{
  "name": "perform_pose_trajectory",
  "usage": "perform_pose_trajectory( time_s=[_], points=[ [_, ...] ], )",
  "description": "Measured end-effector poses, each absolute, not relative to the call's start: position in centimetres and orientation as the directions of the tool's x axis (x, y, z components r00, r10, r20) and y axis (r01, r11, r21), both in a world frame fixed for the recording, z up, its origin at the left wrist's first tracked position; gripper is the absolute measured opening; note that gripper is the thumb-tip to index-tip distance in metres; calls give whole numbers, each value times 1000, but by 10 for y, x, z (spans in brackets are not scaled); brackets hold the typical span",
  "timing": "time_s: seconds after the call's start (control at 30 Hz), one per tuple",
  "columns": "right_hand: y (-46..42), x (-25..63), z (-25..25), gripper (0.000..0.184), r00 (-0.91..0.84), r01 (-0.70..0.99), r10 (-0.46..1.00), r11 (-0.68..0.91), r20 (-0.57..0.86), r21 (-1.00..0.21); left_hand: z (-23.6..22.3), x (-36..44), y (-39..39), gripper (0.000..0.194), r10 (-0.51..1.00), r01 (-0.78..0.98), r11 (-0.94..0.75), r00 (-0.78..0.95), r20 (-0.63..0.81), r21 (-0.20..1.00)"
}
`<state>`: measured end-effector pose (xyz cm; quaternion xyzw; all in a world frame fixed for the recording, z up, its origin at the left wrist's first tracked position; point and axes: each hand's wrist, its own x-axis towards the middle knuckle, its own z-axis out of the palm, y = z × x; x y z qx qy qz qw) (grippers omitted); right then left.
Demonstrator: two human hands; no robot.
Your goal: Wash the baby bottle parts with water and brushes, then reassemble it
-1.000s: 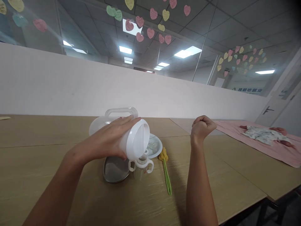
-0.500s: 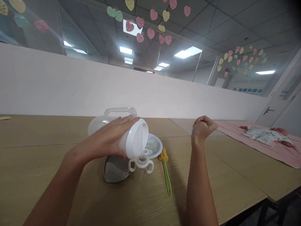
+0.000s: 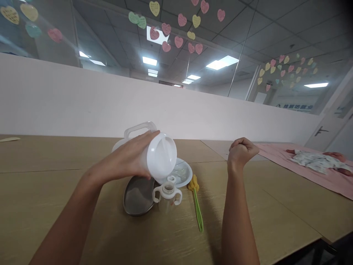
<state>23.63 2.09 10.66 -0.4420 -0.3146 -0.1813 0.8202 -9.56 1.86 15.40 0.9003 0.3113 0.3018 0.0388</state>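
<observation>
My left hand (image 3: 131,158) is wrapped round a white plastic jug (image 3: 159,156) with a clear handle, held tilted with its lid facing me. Just below its lid stands a small clear baby bottle with two white handles (image 3: 167,194). My right hand (image 3: 242,151) is raised as a closed fist to the right, elbow resting on the wooden table (image 3: 55,206), with nothing showing in it.
A steel tray (image 3: 136,197) lies left of the bottle, a white dish (image 3: 183,173) behind it. A green-handled yellow brush (image 3: 196,202) lies to the right. A baby doll (image 3: 317,160) rests on a pink cloth (image 3: 309,173) far right. A white partition runs behind.
The jug has lifted slightly and turned, so its lid now faces me more squarely. My right fist has stayed where it was.
</observation>
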Motion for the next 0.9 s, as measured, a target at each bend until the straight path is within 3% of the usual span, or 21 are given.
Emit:
perform_pose_trajectory(
  time_s=[0.2, 0.47, 0.9],
  points=[
    [22, 239, 105, 16, 731, 568, -24, 575, 682, -589, 143, -103, 46, 115, 721, 651, -634, 305, 621, 416],
    [21, 238, 106, 15, 736, 557, -34, 598, 677, -576, 129, -114, 78, 120, 821, 663, -344, -131, 556, 665],
    [21, 240, 105, 17, 726, 576, -22, 566, 687, -590, 115, -126, 96, 128, 899, 584, -163, -245, 363, 795]
  ],
)
